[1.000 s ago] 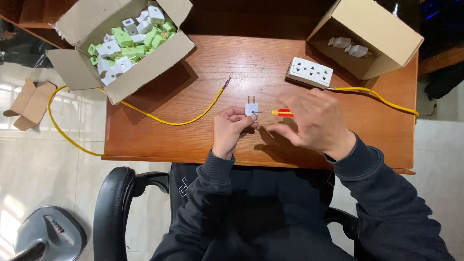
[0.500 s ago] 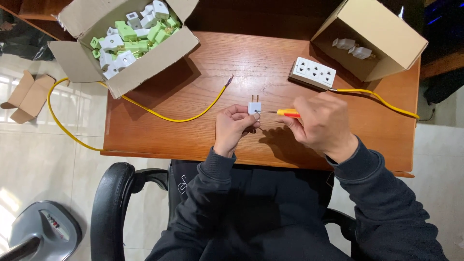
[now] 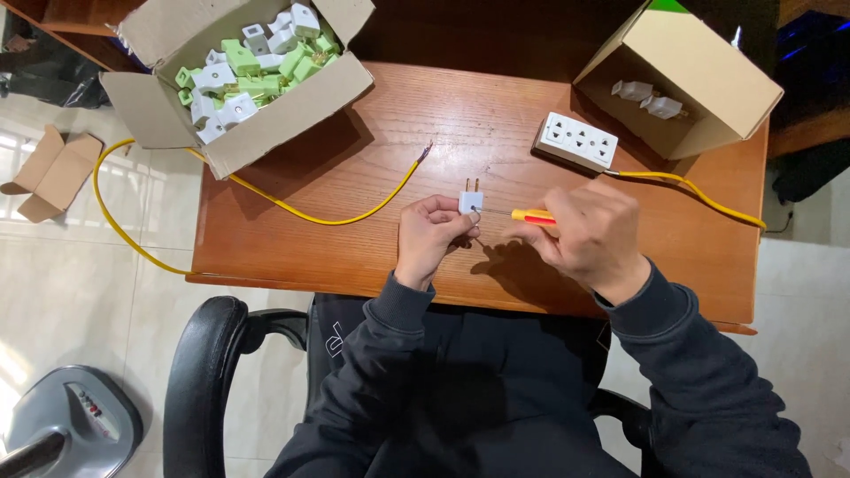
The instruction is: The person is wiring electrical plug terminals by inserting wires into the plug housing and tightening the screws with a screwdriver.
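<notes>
Green and white plastic plugs (image 3: 243,71) are heaped in the open cardboard box (image 3: 292,111) at upper left; two white plugs (image 3: 651,97) lie in the tilted cardboard box (image 3: 708,84) at upper right. At centre, a small white two-pin plug (image 3: 471,200) is pinched by the left hand (image 3: 429,235), and a yellow-and-red-handled screwdriver (image 3: 531,216) is gripped by the right hand (image 3: 589,235).

Plug (image 3: 470,202) in left hand (image 3: 430,235), centre of worktop (image 3: 354,239); screwdriver (image 3: 522,215) in right hand (image 3: 589,235) beside it. Socket strip (image 3: 576,140) behind; boxes of plugs (image 3: 239,71) at rear-left, (image 3: 699,71) rear-right.

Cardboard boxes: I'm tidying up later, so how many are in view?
3. One open box of plug parts at the table's far left, one open box at far right, one flattened box on the floor left.
</notes>
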